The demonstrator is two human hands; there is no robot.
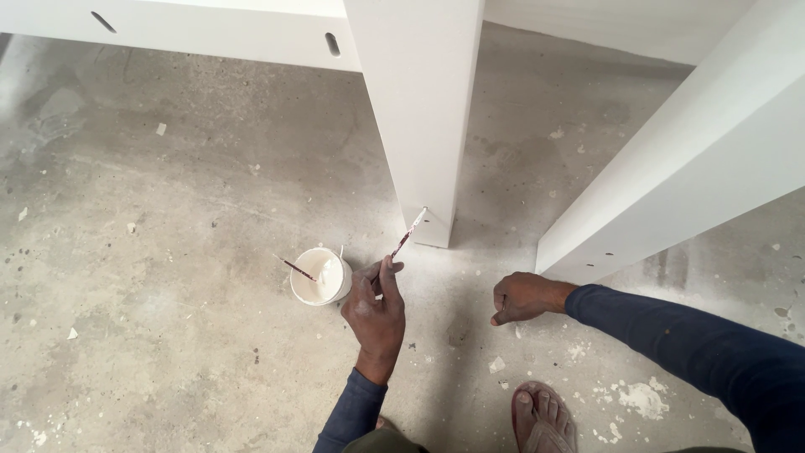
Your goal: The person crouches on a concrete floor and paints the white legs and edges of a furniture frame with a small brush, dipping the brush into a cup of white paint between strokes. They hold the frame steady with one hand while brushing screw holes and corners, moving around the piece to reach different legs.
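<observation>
My left hand is gripping a thin paintbrush. The brush tip touches the lower edge of an upright white panel, just above the concrete floor. Just left of this hand, a small white cup with white paint in it stands on the floor, and a second thin brush rests in it. My right hand is closed in a fist with nothing in it. Its knuckles rest on the floor near the foot of a second white panel. Both arms wear dark blue sleeves.
The grey concrete floor is speckled with white paint flecks and chips. A long white board with slots runs along the top. My sandalled foot is at the bottom, with dried white patches beside it.
</observation>
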